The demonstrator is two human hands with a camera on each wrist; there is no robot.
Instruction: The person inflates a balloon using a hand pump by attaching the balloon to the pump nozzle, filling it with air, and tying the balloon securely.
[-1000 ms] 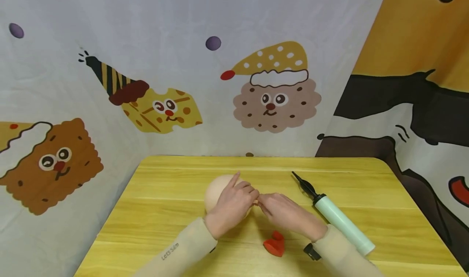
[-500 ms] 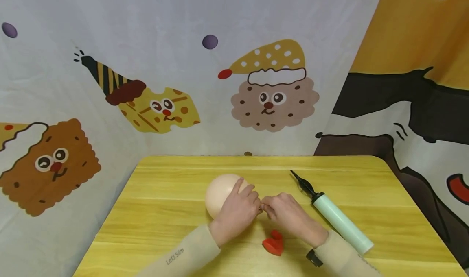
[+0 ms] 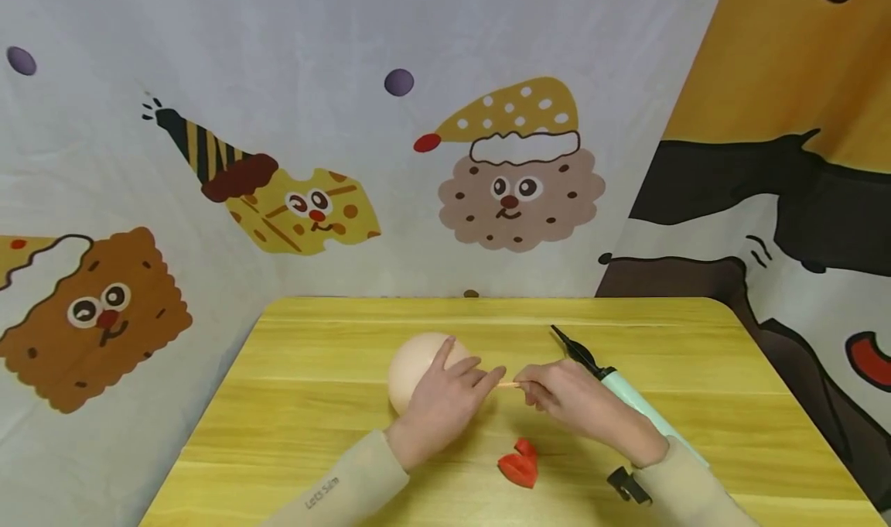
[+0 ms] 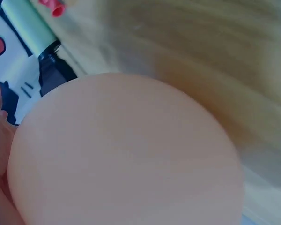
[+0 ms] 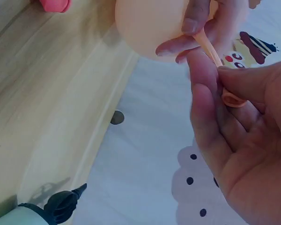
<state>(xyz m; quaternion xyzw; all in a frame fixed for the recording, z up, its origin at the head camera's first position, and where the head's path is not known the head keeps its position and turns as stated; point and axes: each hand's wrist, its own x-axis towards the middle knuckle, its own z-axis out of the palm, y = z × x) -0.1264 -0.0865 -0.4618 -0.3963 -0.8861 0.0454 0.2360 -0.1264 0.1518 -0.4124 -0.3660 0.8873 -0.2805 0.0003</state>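
A peach-coloured, inflated round balloon (image 3: 411, 372) sits over the table under my left hand (image 3: 442, 407). In the left wrist view the balloon (image 4: 126, 150) fills most of the picture. My left thumb and fingers pinch its neck close to the round body, as the right wrist view shows. My right hand (image 3: 581, 407) pinches the neck's far end between thumb and forefinger. Between the hands the neck (image 5: 209, 49) is drawn out into a thin strand, and its rolled lip (image 5: 234, 100) pokes out below my right thumb.
A limp red balloon (image 3: 518, 465) lies on the wooden table (image 3: 313, 450) in front of the hands. The hand pump (image 3: 643, 407), pale green with a black nozzle, lies at the right, partly behind my right forearm. A cartoon-printed cloth (image 3: 334, 70) hangs behind the table.
My right hand has moved right, away from the left, stretching the balloon's neck between them. It now overlaps part of the pump. My left hand stays at the balloon.
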